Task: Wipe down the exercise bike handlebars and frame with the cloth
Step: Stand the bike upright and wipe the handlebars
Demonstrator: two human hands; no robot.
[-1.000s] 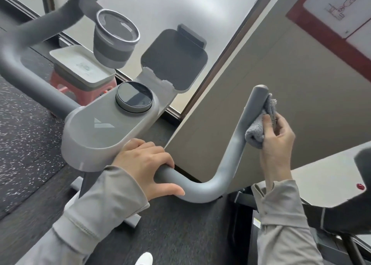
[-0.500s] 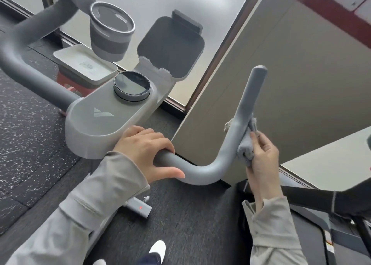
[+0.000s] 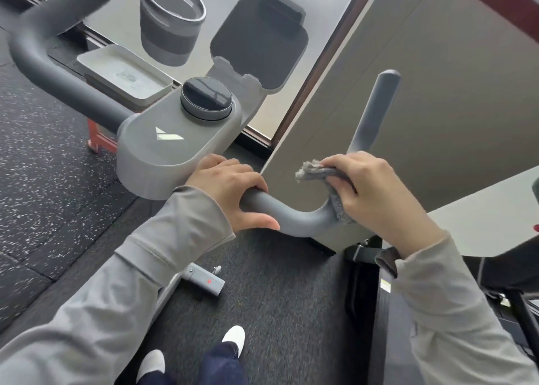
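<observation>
The grey exercise bike fills the view, with its console [image 3: 163,157] and round black dial [image 3: 206,97] in the middle. The right handlebar [image 3: 294,214] runs from the console, bends and rises to its tip [image 3: 379,104]. My left hand [image 3: 230,189] grips the bar right beside the console. My right hand [image 3: 376,192] presses a grey cloth [image 3: 329,180] around the bend of the bar, with a frayed corner sticking out to the left. The left handlebar [image 3: 49,52] curves away at the upper left.
A cup holder [image 3: 169,20] and a tablet holder [image 3: 259,37] stand behind the dial. A white tray [image 3: 122,72] on a red stool sits by the window. A beige wall panel [image 3: 437,93] is close behind the bar. My white shoes [image 3: 233,338] are on the dark floor.
My right hand has slid the cloth down the upright part of the right handlebar, from near its tip to the bend. My left hand has kept its grip by the console.
</observation>
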